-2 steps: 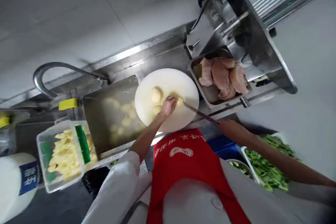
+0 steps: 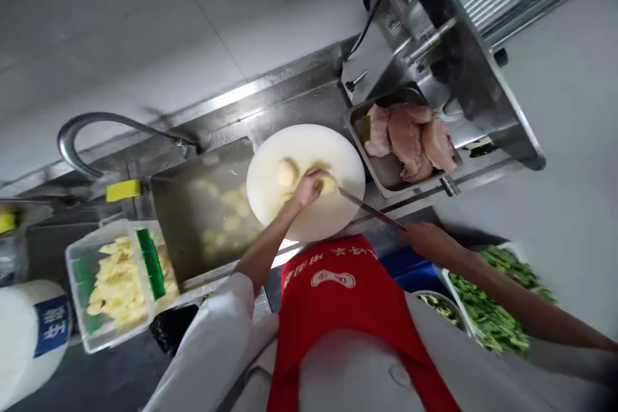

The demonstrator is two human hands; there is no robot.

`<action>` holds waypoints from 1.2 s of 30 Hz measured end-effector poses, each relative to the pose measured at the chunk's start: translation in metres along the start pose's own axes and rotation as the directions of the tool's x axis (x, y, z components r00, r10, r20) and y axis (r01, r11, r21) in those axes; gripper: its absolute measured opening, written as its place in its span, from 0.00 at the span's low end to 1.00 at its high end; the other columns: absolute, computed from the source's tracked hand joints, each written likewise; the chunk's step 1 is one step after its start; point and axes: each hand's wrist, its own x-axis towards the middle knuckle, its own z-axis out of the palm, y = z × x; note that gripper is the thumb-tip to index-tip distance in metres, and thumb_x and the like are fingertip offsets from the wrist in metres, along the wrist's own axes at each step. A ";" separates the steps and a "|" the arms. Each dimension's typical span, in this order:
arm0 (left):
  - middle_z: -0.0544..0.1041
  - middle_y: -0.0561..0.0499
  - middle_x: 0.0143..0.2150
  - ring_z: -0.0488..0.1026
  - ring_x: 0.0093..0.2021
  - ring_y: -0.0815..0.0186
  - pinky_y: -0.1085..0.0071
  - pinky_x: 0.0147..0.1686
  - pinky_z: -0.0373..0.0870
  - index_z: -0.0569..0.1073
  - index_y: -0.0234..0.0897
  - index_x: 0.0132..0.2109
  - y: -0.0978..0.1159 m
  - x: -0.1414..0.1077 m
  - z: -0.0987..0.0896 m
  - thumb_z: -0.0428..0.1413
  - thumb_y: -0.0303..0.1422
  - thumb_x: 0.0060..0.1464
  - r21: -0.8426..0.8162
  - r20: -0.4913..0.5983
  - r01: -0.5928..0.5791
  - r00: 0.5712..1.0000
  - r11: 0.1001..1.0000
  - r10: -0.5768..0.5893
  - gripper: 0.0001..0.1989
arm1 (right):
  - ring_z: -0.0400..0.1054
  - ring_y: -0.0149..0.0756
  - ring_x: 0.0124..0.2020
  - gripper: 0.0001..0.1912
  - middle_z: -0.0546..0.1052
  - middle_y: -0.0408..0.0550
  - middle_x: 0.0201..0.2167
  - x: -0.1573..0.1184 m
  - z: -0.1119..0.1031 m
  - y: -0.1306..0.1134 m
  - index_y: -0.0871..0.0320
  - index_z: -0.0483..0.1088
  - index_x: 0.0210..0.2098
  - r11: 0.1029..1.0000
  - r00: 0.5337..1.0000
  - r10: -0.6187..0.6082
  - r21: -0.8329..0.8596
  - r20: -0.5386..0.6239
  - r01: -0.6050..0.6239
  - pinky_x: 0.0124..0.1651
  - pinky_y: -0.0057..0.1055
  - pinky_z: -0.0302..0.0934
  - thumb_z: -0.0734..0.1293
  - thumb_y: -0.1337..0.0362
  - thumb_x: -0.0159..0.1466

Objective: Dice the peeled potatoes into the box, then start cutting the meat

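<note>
On the round white cutting board [image 2: 323,222], my left hand [image 2: 309,188] grips a pale yellow potato [image 2: 328,185] from its left side. A knife [image 2: 369,209] is held in my right hand [image 2: 425,237], beyond the board's right edge; its tip lies close to the potato's right side. Another peeled potato [image 2: 286,173] rests on the board to the upper left of my left hand. A further yellow piece [image 2: 284,198] is partly hidden by that hand.
Left of the board, a sink [image 2: 178,206] holds water and several potatoes. A clear bin [image 2: 77,251] contains pale yellow pieces. A metal tray [image 2: 389,183] with raw meat stands right, beneath a metal machine [image 2: 483,71]. Leafy greens [image 2: 492,309] lie lower right.
My left hand has shifted slightly left, and more of the potato beside it shows. The knife tip stands slightly farther from my left fingers.
</note>
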 end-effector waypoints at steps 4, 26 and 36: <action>0.71 0.46 0.57 0.67 0.61 0.53 0.51 0.66 0.61 0.74 0.43 0.57 -0.009 0.003 -0.011 0.61 0.20 0.47 0.008 0.200 -0.059 0.978 0.998 0.056 0.29 | 0.78 0.48 0.38 0.17 0.79 0.60 0.34 -0.012 0.004 -0.009 0.64 0.67 0.46 0.988 0.988 0.139 0.051 0.063 -0.143 0.32 0.33 0.60 0.51 0.62 0.75; 0.77 0.45 0.42 0.73 0.44 0.62 0.63 0.47 0.74 0.78 0.36 0.43 0.004 -0.071 0.049 0.53 0.36 0.67 0.019 -0.364 0.003 0.931 1.000 0.004 0.11 | 0.77 0.44 0.40 0.17 0.79 0.60 0.36 0.052 0.002 -0.063 0.64 0.66 0.46 0.978 0.995 0.089 0.186 0.049 -0.096 0.34 0.31 0.56 0.50 0.62 0.76; 0.77 0.44 0.41 0.72 0.42 0.62 0.61 0.45 0.74 0.77 0.36 0.42 0.014 -0.079 0.049 0.48 0.35 0.69 0.101 -0.415 -0.008 0.908 0.995 0.049 0.14 | 0.78 0.46 0.40 0.19 0.79 0.59 0.35 0.033 0.002 -0.074 0.64 0.66 0.47 0.976 0.994 0.098 0.191 0.039 -0.103 0.35 0.30 0.57 0.49 0.59 0.76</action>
